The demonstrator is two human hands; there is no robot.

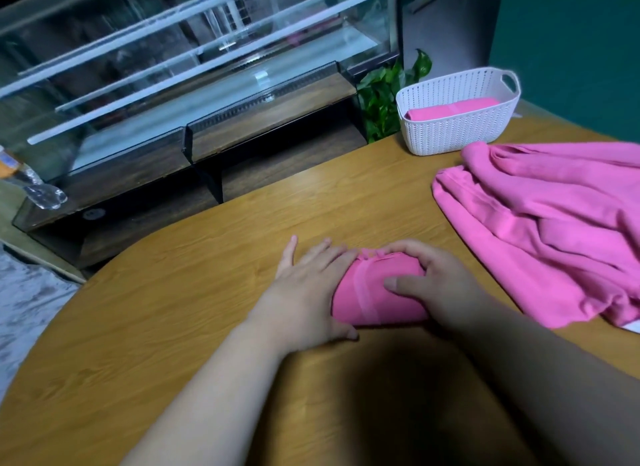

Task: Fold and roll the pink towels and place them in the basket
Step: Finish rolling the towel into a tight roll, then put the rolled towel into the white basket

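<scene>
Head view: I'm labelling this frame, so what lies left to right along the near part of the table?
Going right: left hand → rolled pink towel → right hand → loose pink towels. The basket, farther back, overlaps sideways with the right hand, so it is left out.

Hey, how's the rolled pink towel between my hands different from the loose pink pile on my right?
The rolled towel is a tight, compact cylinder; the loose pile is crumpled and spread out. The left hand presses and right hand grips the rolled towel; nothing touches the loose pile. The loose pile covers far more of the table than the rolled towel. Both are the same pink.
</scene>
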